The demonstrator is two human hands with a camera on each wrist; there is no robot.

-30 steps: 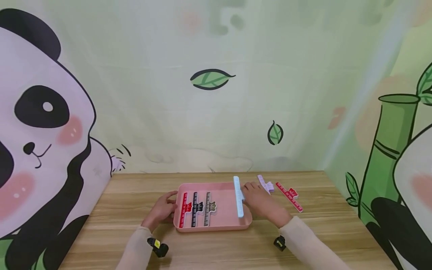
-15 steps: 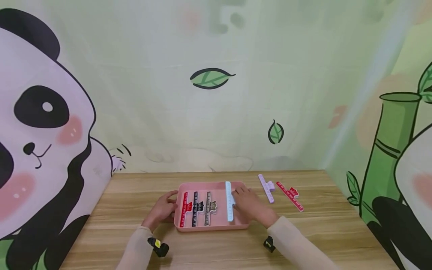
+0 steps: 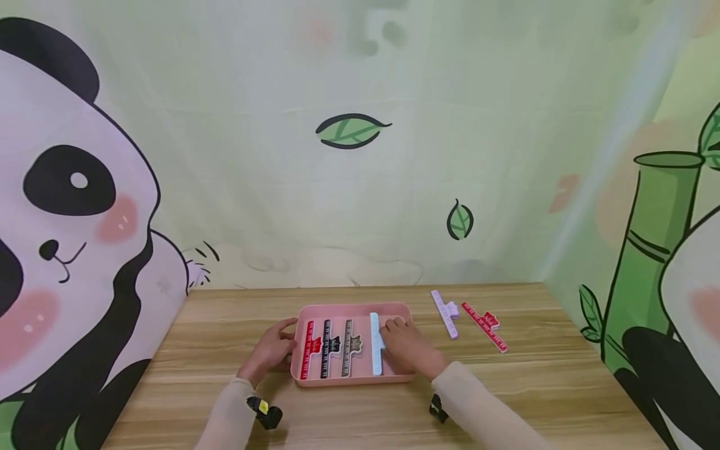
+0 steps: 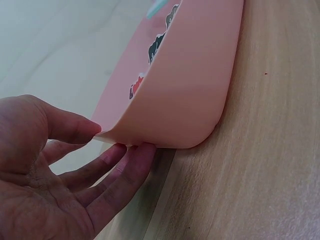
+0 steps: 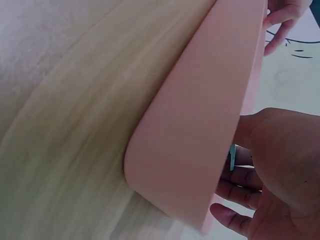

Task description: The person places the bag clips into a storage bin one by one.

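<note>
While my right hand lies inside the shallow pink plastic tray, its fingers curl around the pale blue plastic ruler-shaped clip, which lies lengthwise on the tray floor, right of the other pieces. From the right wrist view I see only a sliver of that blue clip between my fingers and the tray wall, so I judge the hold from the head view: thumb and fingers closed on the clip's right edge.

To the clip's left, three more ruler-shaped clips lie side by side in the tray, all pointing away from me: a red one nearest the left wall, a black one next, and a dark grey one just beside the blue clip.

My left hand pinches the tray's left rim. In the left wrist view the thumb presses on top of the lip at the near corner, and the fingers tuck under the tray's wall, so this hand is closed on the tray.

That tray sits on the light wooden table, roughly at its middle. Well to the right of the tray, a lilac ruler-shaped clip and a second red ruler-shaped clip lie near each other on the bare wood, both angled. Behind the table hangs a pale green backdrop with a cartoon panda, leaves and bamboo.
</note>
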